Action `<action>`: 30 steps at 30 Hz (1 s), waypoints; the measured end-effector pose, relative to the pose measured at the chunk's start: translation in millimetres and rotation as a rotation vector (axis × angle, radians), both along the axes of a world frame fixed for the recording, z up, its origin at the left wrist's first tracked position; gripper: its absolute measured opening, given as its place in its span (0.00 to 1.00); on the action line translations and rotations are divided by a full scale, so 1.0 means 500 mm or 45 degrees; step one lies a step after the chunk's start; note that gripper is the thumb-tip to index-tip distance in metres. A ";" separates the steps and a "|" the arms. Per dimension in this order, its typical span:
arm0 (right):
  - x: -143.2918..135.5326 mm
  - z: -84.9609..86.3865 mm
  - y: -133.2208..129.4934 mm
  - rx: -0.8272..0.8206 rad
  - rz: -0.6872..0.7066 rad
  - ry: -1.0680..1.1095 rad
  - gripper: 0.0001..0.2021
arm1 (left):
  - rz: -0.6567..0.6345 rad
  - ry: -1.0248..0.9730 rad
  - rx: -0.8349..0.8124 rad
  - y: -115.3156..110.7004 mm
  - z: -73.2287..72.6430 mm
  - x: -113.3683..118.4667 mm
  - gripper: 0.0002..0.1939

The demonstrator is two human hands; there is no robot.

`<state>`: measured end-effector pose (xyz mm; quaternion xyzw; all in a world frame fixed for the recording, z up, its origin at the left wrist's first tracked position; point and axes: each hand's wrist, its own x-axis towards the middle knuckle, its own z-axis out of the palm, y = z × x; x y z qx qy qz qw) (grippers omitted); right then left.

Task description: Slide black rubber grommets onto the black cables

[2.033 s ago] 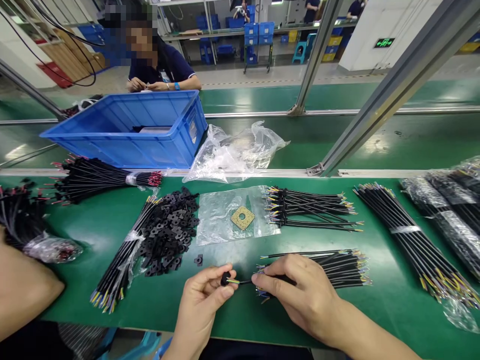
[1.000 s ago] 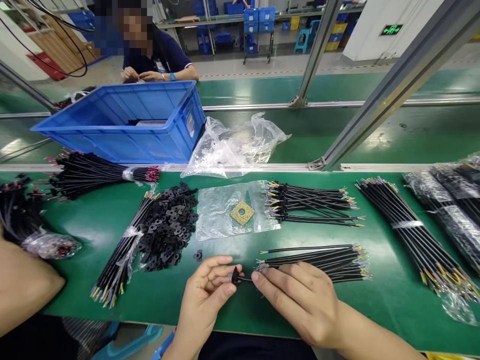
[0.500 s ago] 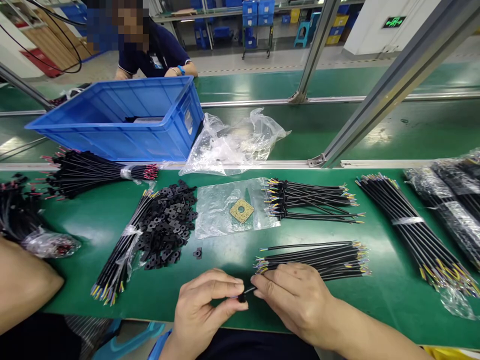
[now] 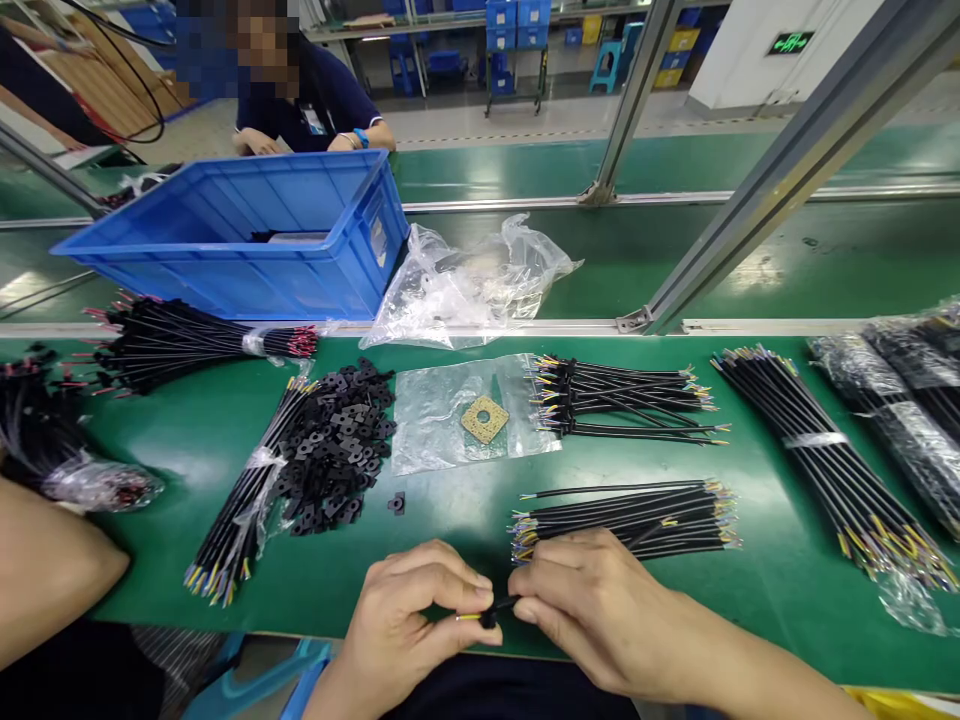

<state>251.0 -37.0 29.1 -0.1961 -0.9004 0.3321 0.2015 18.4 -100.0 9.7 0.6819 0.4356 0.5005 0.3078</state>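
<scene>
Head view, the only one. Risk first: the small black piece [image 4: 489,617] is held low, by the near edge of the green worktop [image 4: 450,515]; a slip of the fingertips could drop it, the pinch being narrow. A hard pull on the black cable [image 4: 506,603] might, I judge, draw it back out of the piece, or bend the yellow wire end [image 4: 468,617] showing on the left. The loose cables [image 4: 622,520] just far of the right hand [image 4: 600,610] could be nudged askew by a knuckle. Left hand [image 4: 416,620]: thumb and forefinger nearly together, pinching the piece. Right hand: fingers curled, gripping the cable just right of it; the rest of that cable is hidden. Farther left, a heap of black pieces [image 4: 334,440].
</scene>
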 end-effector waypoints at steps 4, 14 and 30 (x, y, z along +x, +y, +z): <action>-0.006 -0.010 -0.002 0.122 -0.064 0.076 0.19 | 0.148 -0.041 -0.028 -0.003 0.001 0.014 0.09; -0.017 -0.021 -0.008 0.620 -0.131 0.207 0.16 | 0.221 -0.468 -0.510 -0.003 -0.013 0.031 0.17; -0.014 -0.033 -0.007 0.452 0.007 0.133 0.17 | 0.068 -0.246 -0.215 0.005 -0.016 0.030 0.15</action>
